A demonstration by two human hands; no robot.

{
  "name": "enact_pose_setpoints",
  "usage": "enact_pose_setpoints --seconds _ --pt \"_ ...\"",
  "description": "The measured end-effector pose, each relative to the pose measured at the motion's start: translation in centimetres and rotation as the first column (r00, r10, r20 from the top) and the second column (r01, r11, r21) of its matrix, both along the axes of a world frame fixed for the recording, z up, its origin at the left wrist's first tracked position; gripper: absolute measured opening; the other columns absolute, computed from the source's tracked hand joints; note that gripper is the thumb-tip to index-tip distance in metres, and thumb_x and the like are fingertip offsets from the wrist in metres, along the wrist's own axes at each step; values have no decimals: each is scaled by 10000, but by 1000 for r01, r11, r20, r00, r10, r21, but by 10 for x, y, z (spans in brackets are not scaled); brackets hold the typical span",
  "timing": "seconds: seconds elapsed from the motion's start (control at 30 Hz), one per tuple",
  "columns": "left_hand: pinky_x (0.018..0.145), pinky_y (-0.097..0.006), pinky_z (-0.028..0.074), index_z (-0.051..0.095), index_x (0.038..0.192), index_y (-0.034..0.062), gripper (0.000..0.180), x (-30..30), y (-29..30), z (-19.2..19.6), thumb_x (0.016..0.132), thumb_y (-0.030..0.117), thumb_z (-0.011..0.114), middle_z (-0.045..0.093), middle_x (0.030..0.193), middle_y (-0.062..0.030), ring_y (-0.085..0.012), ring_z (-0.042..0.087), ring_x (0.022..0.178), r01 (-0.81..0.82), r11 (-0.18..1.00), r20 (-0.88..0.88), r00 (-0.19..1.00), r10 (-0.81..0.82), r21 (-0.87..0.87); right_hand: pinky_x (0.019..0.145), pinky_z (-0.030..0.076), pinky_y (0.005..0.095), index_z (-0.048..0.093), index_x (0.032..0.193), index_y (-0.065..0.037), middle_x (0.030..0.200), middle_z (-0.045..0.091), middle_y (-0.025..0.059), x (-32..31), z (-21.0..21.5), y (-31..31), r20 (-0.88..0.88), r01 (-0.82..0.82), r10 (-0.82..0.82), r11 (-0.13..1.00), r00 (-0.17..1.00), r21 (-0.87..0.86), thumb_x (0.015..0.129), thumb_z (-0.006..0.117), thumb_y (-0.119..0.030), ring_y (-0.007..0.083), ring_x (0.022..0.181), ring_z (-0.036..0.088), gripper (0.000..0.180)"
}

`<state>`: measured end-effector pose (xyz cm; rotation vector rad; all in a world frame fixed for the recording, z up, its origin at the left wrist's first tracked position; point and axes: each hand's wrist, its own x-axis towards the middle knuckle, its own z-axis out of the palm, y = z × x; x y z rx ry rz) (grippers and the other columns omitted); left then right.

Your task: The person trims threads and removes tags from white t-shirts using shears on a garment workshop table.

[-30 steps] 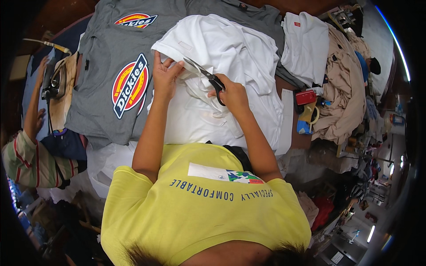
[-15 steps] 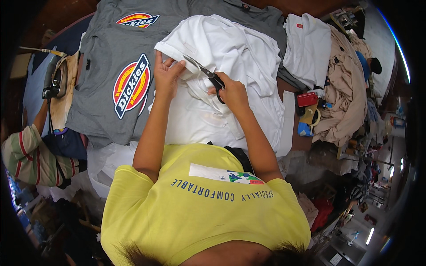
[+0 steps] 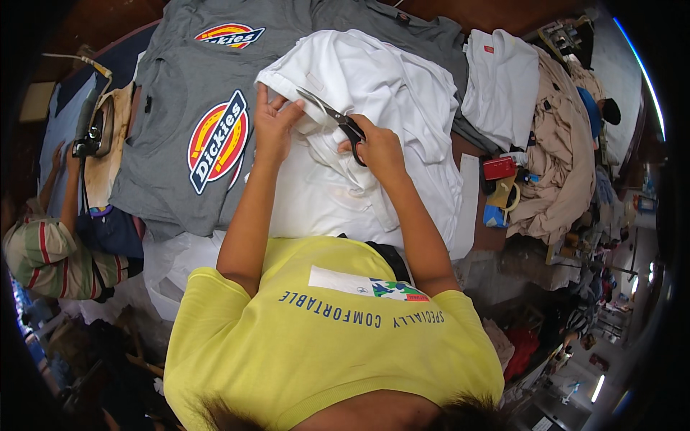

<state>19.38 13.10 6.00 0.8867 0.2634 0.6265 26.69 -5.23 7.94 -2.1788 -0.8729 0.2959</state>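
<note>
A white T-shirt [image 3: 388,86] lies bunched on the work table in front of me. My right hand [image 3: 379,147] grips black-handled scissors [image 3: 332,116], whose blades point up-left onto the white cloth. My left hand [image 3: 273,123] presses down and pinches the shirt's folded edge just left of the blades. Both forearms reach up from my yellow shirt at the bottom of the view.
Grey T-shirts with a round red-and-yellow print [image 3: 215,140] lie left and behind. An iron [image 3: 93,126] rests at far left, near another person's arm in a striped sleeve [image 3: 43,251]. White and beige garments [image 3: 553,144] pile up right, with a red box [image 3: 499,168] and tape.
The scissors and my right hand have shifted slightly along the white cloth. My left hand keeps holding the shirt's edge. The person at left has moved their arm toward the iron.
</note>
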Motion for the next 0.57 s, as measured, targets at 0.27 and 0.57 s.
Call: enact_pose_setpoints --seconds 0.27,0.57 --pt "796 -274 518 65 1427 15 866 0 1 0 765 -98 612 544 1154 -182 -181 594 960 -7 999 -11 1000 7 41 588 462 389 549 1099 -98 742 633 123 -5 23 16 224 27 -7 996 974 -86 564 779 -404 305 659 613 658" --pt "792 -273 518 44 1437 34 891 2 7 2 768 -81 621 547 1151 -185 -193 604 950 -45 998 5 999 45 -48 608 479 365 559 1078 -104 782 652 144 5 12 8 33 -14 20 989 999 -150 734 703 -216 302 695 636 389"
